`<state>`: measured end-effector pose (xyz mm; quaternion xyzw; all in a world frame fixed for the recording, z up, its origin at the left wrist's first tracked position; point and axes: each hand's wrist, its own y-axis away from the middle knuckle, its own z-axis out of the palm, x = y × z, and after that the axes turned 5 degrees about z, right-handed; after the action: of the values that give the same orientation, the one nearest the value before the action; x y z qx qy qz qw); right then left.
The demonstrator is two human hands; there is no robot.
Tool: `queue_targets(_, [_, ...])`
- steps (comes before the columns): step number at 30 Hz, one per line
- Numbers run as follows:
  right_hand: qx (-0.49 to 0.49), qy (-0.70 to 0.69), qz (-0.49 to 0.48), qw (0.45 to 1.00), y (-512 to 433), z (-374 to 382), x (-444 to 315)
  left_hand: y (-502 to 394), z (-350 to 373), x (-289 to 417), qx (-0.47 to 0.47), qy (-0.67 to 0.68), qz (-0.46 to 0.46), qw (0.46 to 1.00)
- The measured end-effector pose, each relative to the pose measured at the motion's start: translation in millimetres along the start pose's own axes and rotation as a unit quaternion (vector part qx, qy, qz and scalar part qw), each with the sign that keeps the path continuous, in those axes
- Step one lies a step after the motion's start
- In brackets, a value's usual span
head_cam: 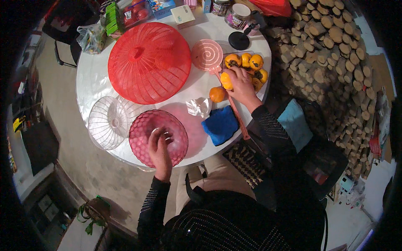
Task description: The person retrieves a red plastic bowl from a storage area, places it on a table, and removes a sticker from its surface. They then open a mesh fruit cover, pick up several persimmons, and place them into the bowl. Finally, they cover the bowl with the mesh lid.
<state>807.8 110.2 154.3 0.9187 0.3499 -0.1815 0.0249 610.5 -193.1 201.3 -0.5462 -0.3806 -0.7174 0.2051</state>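
My right hand (242,86) is over the persimmons at the table's right side. Its fingers and thumb close around one orange persimmon (226,81). Several more persimmons (256,62) sit close together on a clear tray, partly hidden by that hand. A single darker persimmon (217,94) rests on the table beside them. My left hand (160,152) reaches over a pink dimpled glass bowl (141,135) at the near edge, fingertips curled at its middle. Whether they grip part of the bowl or something small cannot be seen.
A red mesh food cover (150,69), a white wire-like basket (108,122), a pink fly swatter (207,55), crumpled wrapping (199,107) and a blue cloth (220,125) lie around. Jars (237,17) and boxes (183,16) line the far edge. Stacked logs (333,34) stand right.
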Motion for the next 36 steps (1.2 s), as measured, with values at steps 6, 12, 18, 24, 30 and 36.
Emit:
queue_targets(6, [-0.093, -0.709, 0.282, 0.639, 29.5, -20.6, -7.1, -9.7, 56.5, 8.7, -0.176, 0.111, -0.132, 0.969])
queue_targets(12, [-0.237, -0.522, 0.070, 0.817, 90.9, -32.3, -47.3, -17.4, 95.0, -3.9, -0.264, 0.357, -0.379, 0.812])
queue_targets(18, [0.126, -0.310, 0.312, 0.889, 73.1, -19.1, 29.8, -3.7, 71.7, -28.9, -0.217, 0.341, -0.467, 0.786])
queue_targets(24, [0.077, 0.001, 0.190, 0.979, 66.9, -17.0, 80.6, -6.0, 65.6, -22.2, -0.160, 0.413, -0.469, 0.764])
queue_targets(30, [0.047, 0.077, 0.199, 0.976, 55.7, -10.9, 74.7, -16.6, 68.7, -11.2, -0.172, 0.457, -0.467, 0.738])
queue_targets(36, [0.054, 0.068, 0.180, 0.980, 52.1, -11.3, 76.8, -15.6, 65.6, -12.9, -0.223, 0.559, -0.486, 0.634])
